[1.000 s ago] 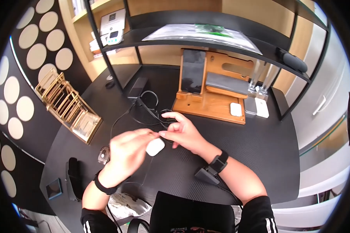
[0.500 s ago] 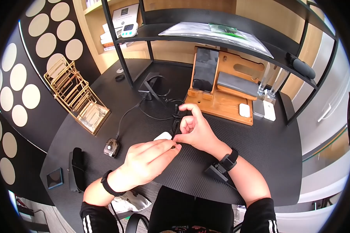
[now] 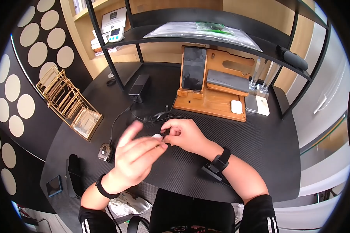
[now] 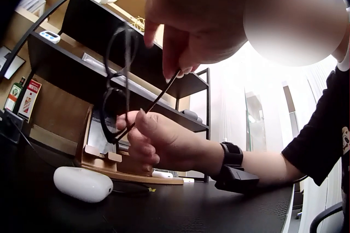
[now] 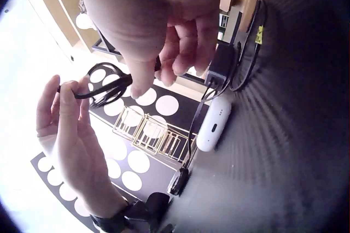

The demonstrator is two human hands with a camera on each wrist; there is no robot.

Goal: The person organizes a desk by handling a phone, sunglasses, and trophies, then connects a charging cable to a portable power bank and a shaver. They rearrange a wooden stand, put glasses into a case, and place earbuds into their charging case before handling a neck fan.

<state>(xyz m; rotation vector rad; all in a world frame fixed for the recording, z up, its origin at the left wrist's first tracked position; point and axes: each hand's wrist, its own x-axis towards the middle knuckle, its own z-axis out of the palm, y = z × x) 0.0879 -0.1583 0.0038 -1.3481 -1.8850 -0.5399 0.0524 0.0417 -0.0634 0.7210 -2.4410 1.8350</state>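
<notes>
Both hands hold a pair of black-framed eyeglasses (image 4: 115, 99) above the desk. The left hand (image 3: 138, 157) pinches the tip of one temple between thumb and fingertips, its index finger raised apart. My right hand (image 3: 186, 134) grips the frame near the other end of that temple, thumb against curled fingers. In the left wrist view the two rounded lenses stand one above the other, slightly blurred. The right wrist view shows the glasses nearly edge-on between the hands. A white earbud case (image 4: 83, 184) lies on the desk beneath, mostly covered by the hands in the head view.
Behind stands a wooden organizer (image 3: 210, 108) with a phone and another white case. A black box with a cable (image 3: 139, 88) sits at centre-left. A small dark device (image 3: 105, 152), a glasses case (image 3: 74, 174) and a gold wire rack (image 3: 72, 105) are left. A shelf (image 3: 206, 44) spans the back.
The glasses have turned between the hands, swinging leftward. The right fingers have curled in more, and the left index finger has lifted away. The head view has shifted to and fro.
</notes>
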